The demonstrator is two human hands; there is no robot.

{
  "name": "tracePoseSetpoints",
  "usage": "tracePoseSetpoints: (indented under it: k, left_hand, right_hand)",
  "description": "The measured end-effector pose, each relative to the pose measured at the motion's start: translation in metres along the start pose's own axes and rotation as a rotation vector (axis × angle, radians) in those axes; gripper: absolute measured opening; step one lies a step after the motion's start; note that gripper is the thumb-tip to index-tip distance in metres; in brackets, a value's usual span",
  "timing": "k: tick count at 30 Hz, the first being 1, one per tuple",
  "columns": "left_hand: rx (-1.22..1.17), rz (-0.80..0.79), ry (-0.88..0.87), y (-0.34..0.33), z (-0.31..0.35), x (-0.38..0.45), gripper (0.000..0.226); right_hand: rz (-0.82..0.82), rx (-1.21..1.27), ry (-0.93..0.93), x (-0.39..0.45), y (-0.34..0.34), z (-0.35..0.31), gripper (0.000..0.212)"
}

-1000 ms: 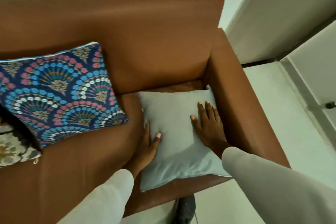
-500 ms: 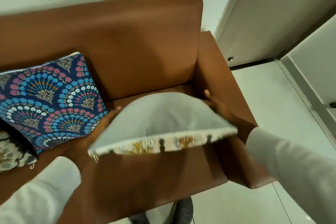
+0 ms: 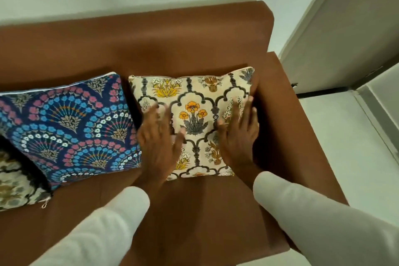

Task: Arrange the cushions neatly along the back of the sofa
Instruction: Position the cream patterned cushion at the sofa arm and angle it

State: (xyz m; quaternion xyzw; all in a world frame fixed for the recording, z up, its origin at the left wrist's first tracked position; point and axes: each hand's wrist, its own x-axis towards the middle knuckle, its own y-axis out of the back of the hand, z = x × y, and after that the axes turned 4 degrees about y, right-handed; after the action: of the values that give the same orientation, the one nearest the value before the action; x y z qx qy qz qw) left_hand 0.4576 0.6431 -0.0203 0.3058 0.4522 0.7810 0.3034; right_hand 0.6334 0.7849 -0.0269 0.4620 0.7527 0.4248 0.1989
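A cream cushion with orange flowers and grey arches leans against the brown sofa back at the right end of the seat. My left hand lies flat on its left part, fingers spread. Over on its right part my right hand presses flat too, close to the armrest. Both hands look blurred. Beside it on the left a blue fan-patterned cushion also leans on the back, almost touching the cream one. A third cushion, cream with dark print, shows partly at the far left edge.
The sofa's right armrest stands just right of the cream cushion. Bare brown seat lies in front of the cushions. A pale floor and a door frame are to the right. White wall rises behind the sofa.
The cushion lay grey side up on the seat, was lifted and turned over, and now stands patterned side out against the back. Both hands went from gripping its edges to lying flat on it.
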Motion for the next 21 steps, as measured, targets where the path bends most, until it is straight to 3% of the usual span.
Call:
tracePoseSetpoints:
  k: [2,3,5,7,10,12,14,15,17,21]
  left_hand:
    - [0.203,-0.116,-0.332,-0.008,-0.003,0.016,0.075]
    - [0.261,-0.177,-0.372,-0.011,-0.007,0.029,0.073]
    - [0.265,-0.259,-0.237,-0.01,-0.02,0.057,0.08]
    - [0.156,-0.213,-0.034,-0.004,-0.031,0.075,0.088]
    - [-0.184,0.006,0.152,-0.004,-0.019,0.081,0.097]
    - [-0.543,0.211,0.477,-0.004,0.003,0.08,0.102]
    - [-0.854,0.188,0.913,-0.001,0.02,0.082,0.108]
    - [-0.931,0.117,1.038,0.0,0.024,0.08,0.111]
    - [-1.02,0.074,1.097,-0.001,0.029,0.069,0.111]
    - [-1.18,0.143,1.139,-0.009,0.03,0.039,0.104]
  right_hand:
    - [-0.108,-0.235,0.356,0.0,-0.018,-0.003,0.073]
    - [-0.159,-0.312,0.41,0.006,-0.023,0.0,0.074]
    - [-0.212,-0.288,0.241,0.021,-0.026,0.01,0.081]
    - [-0.194,-0.066,-0.063,0.03,-0.026,0.022,0.101]
    - [-0.101,0.375,-0.373,0.04,-0.021,0.026,0.151]
    - [-0.019,0.533,-0.424,0.046,-0.012,0.023,0.163]
    - [-0.002,0.542,-0.386,0.049,-0.005,0.023,0.15]
    - [0.003,0.496,-0.37,0.05,0.0,0.023,0.142]
    - [0.058,0.362,-0.322,0.055,0.012,0.02,0.125]
    - [0.195,0.207,0.001,0.079,0.042,0.005,0.081]
